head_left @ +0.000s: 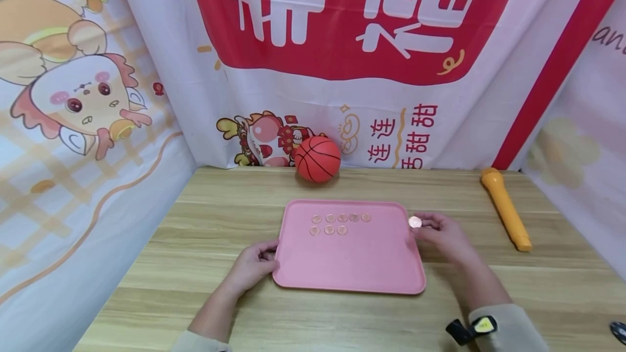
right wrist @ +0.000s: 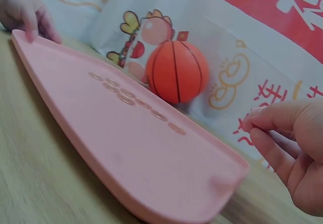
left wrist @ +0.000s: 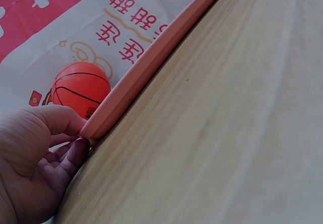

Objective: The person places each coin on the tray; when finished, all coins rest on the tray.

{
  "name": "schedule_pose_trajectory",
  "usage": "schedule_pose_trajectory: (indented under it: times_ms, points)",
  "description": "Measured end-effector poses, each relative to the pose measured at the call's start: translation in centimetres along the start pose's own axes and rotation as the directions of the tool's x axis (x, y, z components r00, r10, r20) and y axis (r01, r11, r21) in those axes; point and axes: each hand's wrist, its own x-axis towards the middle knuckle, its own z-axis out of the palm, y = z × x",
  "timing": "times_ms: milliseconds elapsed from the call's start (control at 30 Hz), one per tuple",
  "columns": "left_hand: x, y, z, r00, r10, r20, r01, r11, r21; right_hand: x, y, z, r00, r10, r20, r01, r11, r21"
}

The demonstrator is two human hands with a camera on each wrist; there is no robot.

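A pink rectangular tray (head_left: 371, 265) lies on the wooden table. On it are small copper-coloured coins (head_left: 329, 230): a far row of several and a nearer row of three. My left hand (head_left: 253, 268) grips the tray's left edge, thumb on the rim and fingers curled beside it; the left wrist view shows this hand (left wrist: 38, 158) at the rim. Just off the tray's right edge, my right hand (head_left: 447, 238) pinches a shiny coin (head_left: 414, 221) between thumb and fingertips. Seen from the right wrist, the fingertips of that hand (right wrist: 292, 148) meet, hiding most of the coin.
Behind the tray, a red toy basketball (head_left: 318, 159) sits against the printed cloth backdrop (head_left: 352, 64). To the right lies an orange toy microphone (head_left: 506, 209). A dark round object (head_left: 619, 331) is cut off by the right edge of the head view.
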Motion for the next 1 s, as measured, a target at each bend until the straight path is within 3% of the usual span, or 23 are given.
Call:
schedule_pose_trajectory:
  times_ms: [367, 667, 1000]
  points:
    - [-0.2, 0.5, -0.1, 1.000, 0.008, 0.000, -0.008, 1.000, -0.003, 2.5, -2.0, 5.1, 0.999, 0.034, -0.002, -0.034, 0.997, 0.076]
    - [-0.3, 0.6, -0.1, 1.000, 0.000, 0.004, 0.000, 1.000, -0.010, 4.6, -1.8, 8.3, 0.999, -0.043, 0.022, 0.045, 0.990, -0.135]
    - [-0.3, 0.5, -0.1, 1.000, 0.005, 0.011, -0.005, 1.000, -0.011, 5.4, -1.4, 11.0, 0.999, 0.031, 0.038, -0.022, 0.979, -0.201]
